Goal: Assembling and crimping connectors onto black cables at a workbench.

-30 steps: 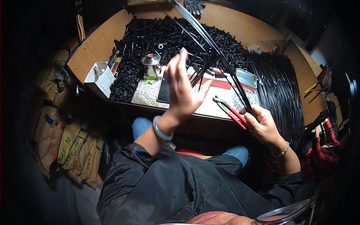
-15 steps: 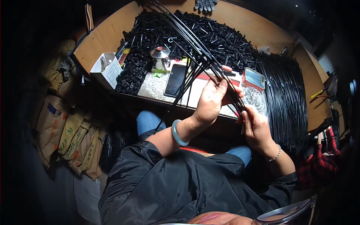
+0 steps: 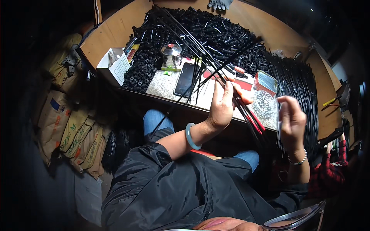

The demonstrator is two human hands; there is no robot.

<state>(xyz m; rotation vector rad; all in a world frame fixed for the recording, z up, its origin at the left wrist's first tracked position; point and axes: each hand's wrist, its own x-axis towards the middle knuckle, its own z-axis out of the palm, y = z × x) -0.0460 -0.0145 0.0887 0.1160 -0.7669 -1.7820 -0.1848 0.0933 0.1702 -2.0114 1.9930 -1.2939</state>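
Observation:
A bundle of long, thin black rods (image 3: 205, 54) slants across the bench, with my left hand (image 3: 222, 106) closed around its lower part. Several rods in it cross at different angles. Two red handle ends (image 3: 257, 124) of a tool stick out below the same hand; the tool's head is hidden. Off to the right of the bundle, my right hand (image 3: 295, 117) is raised, a little blurred, its thumb and curled forefinger apart and nothing seen between them. Behind it stands a dense stack of similar black rods (image 3: 295, 84).
Small black tubular parts (image 3: 200, 27) are heaped at the back. A phone (image 3: 186, 79), metal pot (image 3: 171, 54), white box (image 3: 114, 65) and red-sided tin (image 3: 266, 82) sit along the bench. Paper sacks (image 3: 58, 119) lie left; another person's plaid sleeve (image 3: 331, 173) shows at right.
My right hand has left the rods and swung right, its fingers parting. The left hand keeps the bundle, and the red handle ends now show more. The whole view has shifted slightly.

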